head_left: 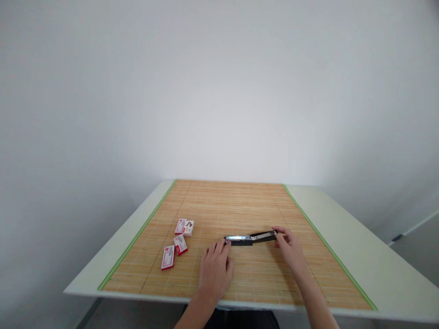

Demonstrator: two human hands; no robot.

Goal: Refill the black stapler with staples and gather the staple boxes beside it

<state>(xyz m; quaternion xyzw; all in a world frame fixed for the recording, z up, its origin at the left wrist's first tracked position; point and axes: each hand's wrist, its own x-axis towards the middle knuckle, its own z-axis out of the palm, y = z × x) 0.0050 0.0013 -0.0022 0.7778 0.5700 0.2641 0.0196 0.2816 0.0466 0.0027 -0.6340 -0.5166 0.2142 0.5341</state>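
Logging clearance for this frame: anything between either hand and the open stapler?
Nothing visible: the left hand and right hand are at opposite ends of the stapler. The red-and-white boxes lie off to the left, out of the way.

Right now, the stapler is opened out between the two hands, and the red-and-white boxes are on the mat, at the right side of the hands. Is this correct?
Not entirely: the head view shows the red-and-white boxes on the mat to the left of the left hand. The stapler is opened out between it and the right hand.
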